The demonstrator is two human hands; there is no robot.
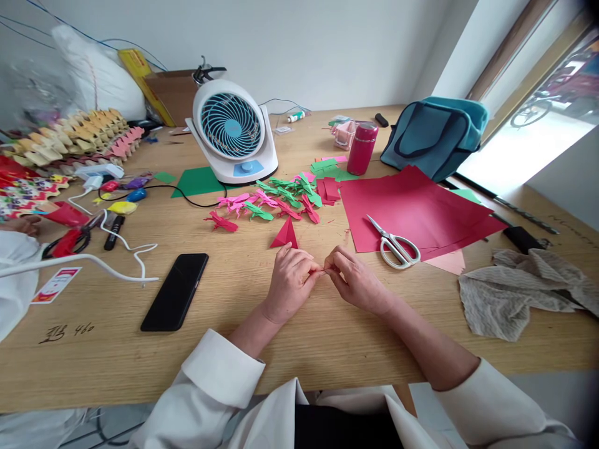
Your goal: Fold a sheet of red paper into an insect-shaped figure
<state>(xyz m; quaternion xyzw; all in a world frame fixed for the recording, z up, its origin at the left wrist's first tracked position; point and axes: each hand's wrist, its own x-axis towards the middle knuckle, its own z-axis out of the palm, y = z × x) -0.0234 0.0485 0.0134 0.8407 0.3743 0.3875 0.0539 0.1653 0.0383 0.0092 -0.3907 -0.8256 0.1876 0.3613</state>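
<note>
My left hand [291,280] and my right hand [358,282] meet over the front middle of the table, fingertips pinched together. Between them runs a small thin reddish piece [322,272], mostly hidden by the fingers; both hands grip it. Just beyond my left hand lies a red folded paper triangle [285,234]. Behind it are several small folded paper pieces in green [258,212], pink [234,202] and red [221,222]. White-handled scissors [397,248] rest partly on large red paper sheets [416,209] to the right.
A black phone [175,292] lies left of my arms. Farther back are a white fan [233,128], a red bottle [362,148] and a blue bag [433,137]. A grey cloth [519,290] is at right. Another person's sleeve [16,274] shows at far left, near cables.
</note>
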